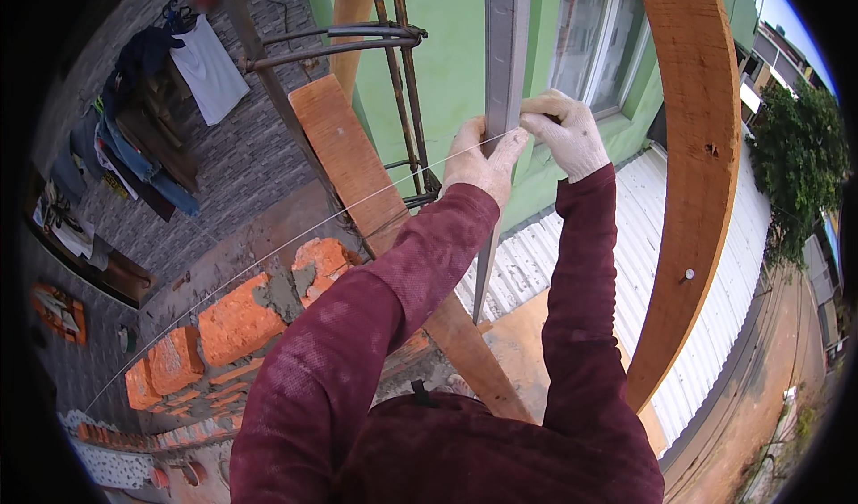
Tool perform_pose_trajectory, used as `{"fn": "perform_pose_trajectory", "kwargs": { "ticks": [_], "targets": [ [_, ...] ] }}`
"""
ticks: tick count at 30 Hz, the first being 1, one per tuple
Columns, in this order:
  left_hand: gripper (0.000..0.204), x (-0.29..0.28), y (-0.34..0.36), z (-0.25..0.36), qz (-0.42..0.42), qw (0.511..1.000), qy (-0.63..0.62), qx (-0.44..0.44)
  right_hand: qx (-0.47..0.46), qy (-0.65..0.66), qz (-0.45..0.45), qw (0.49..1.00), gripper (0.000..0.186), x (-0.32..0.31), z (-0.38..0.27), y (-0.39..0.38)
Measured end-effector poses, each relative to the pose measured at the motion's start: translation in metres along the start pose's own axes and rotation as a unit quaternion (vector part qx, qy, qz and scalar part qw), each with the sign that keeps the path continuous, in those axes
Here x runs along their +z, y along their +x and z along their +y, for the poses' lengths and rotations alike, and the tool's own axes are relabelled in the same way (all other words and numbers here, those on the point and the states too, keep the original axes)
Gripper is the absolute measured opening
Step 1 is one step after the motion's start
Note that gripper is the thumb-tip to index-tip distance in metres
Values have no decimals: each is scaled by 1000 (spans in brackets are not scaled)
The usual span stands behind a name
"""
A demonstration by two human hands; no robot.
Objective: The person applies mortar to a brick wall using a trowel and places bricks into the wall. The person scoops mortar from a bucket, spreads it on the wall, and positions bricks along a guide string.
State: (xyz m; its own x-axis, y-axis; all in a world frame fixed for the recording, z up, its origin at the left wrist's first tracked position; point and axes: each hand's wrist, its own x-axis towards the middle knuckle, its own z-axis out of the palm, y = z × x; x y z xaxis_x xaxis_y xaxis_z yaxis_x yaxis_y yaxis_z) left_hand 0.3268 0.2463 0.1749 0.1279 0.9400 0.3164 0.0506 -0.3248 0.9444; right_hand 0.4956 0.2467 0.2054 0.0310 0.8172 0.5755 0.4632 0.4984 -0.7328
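Both hands wear light work gloves and dark red sleeves. My left hand pinches a thin white string against an upright grey metal straightedge. My right hand grips the same string on the other side of the straightedge. From there the string runs taut down to the left, along a course of orange bricks with grey mortar. The straightedge's lower end passes behind my left forearm.
A wide wooden plank curves down the right side, with a nail in it. A second plank and metal scaffold tubes stand behind. Beyond: green wall with window, white corrugated roof, hanging laundry, dirt road below.
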Motion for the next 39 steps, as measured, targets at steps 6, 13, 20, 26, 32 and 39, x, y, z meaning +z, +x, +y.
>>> {"fn": "perform_pose_trajectory", "kwargs": {
  "ticks": [6, 13, 20, 26, 32, 39],
  "targets": [
    [55, -1, 3, -2, -15, 999, 38, 11, 4, -1, -103, 995, 27, -6, 10, 29],
    [53, -3, 0, 4, -8, 997, 71, 3, 93, -42, -201, 974, 20, 3, 38, 73],
    [52, -3, 0, 1, -13, 999, 33, 21, 137, 299, -159, 931, 51, 6, 78, 63],
    [65, -1, 1, -1, -3, 998, 65, -2, 88, 453, -86, 883, 62, 15, 78, 57],
    [63, -2, -1, 2, 5, 996, 87, 13, 110, 413, -1, 904, 48, 23, 64, 55],
    [62, -1, 1, 0, -7, 998, 57, -2, 25, 186, 171, 967, 39, 38, 64, 80]
  ]
}}
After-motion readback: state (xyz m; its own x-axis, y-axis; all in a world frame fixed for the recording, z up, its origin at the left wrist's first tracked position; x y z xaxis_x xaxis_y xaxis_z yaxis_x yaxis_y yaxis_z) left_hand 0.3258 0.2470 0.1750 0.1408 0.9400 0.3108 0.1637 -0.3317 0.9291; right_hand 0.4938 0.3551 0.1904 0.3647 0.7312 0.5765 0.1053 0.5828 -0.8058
